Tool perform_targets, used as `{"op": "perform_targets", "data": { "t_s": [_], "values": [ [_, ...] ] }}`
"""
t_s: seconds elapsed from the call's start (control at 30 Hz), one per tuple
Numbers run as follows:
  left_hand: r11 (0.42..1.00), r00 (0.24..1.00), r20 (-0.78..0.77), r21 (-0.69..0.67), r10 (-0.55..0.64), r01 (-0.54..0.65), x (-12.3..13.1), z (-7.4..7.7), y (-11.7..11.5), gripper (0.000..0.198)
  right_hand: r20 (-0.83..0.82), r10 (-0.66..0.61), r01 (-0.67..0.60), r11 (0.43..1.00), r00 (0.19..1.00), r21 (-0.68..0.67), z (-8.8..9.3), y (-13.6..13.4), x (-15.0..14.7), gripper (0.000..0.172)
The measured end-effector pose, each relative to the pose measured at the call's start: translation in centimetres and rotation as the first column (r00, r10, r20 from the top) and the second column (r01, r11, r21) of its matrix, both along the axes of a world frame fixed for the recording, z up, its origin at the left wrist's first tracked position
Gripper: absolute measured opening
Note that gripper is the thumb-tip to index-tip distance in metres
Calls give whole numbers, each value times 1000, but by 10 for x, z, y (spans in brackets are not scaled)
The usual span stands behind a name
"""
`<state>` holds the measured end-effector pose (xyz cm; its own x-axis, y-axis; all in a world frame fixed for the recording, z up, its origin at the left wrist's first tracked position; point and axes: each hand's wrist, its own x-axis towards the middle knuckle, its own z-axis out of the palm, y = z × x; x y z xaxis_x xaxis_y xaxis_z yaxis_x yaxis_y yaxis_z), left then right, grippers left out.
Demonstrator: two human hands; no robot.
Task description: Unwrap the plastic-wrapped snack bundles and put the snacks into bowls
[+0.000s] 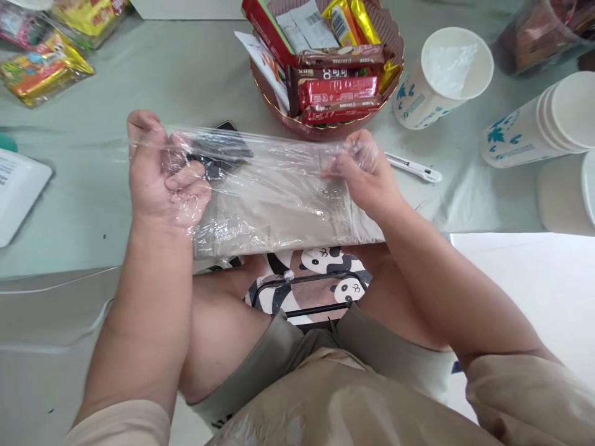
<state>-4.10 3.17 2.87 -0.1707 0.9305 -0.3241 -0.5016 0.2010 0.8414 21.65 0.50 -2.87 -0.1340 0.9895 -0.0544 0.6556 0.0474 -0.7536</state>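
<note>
A sheet of clear plastic film [279, 192] is stretched between my hands over the front edge of the table, crinkled and shiny. My left hand [162, 173] is closed on its left end, palm turned up and fingers curled, with film lying across the fingers and wrist. At the other end, my right hand [367, 170] pinches the film between thumb and fingers. Beneath the film near my left hand lies a dark phone-like object [225, 148], partly covered. A white utility knife [413, 167] rests on the table just right of my right hand.
A reddish bowl [279, 118] of packaged snacks stands beyond the film. To the right are a paper cup [413, 102] with clear plastic inside and several stacked cups [515, 133]. Snack packets [44, 68] and a white object [21, 192] lie left. A panda-print item [316, 291] sits below the table edge.
</note>
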Motion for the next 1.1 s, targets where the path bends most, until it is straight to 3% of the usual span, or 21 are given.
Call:
{"op": "perform_targets", "data": {
  "t_s": [0.1,0.33,0.43,0.53,0.6,0.73,0.83,0.9,1.0,1.03,1.1],
  "values": [
    [999,998,-47,-17,34,-35,-1,-7,5,28,-151,-177,167,983,973,-76,-1,-3,4,34],
    [996,958,-276,70,76,-59,-5,-20,7,25,-207,-288,273,957,935,-98,17,-5,18,38],
    [999,978,-205,2,-39,40,-10,-25,5,16,-249,-341,342,939,907,-42,21,-5,23,38],
    [970,954,-186,-107,-234,217,-14,-33,3,35,-318,-381,388,921,868,-43,21,-5,28,34],
    [961,930,-254,-148,-265,234,-14,-37,3,42,-371,-400,381,916,838,-125,20,-6,31,32],
    [985,940,-294,-77,-172,156,-11,-41,3,45,-378,-330,207,921,865,-330,21,-12,37,27],
    [977,960,-179,-58,-214,207,-14,-41,2,45,-385,-340,234,926,858,-298,21,-14,39,21],
    [934,924,-152,-129,-351,334,-18,-42,0,40,-407,-387,307,918,828,-249,19,-13,39,23],
    [819,789,-236,-257,-567,513,-21,-46,-3,25,-377,-401,330,913,835,-240,16,-12,41,29],
    [805,756,-283,-272,-590,527,-20,-47,-3,19,-357,-392,324,916,848,-236,16,-12,42,31],
    [847,743,-406,-255,-532,467,-16,-49,-4,14,-324,-384,328,920,865,-213,17,-13,45,32]
  ]
}}
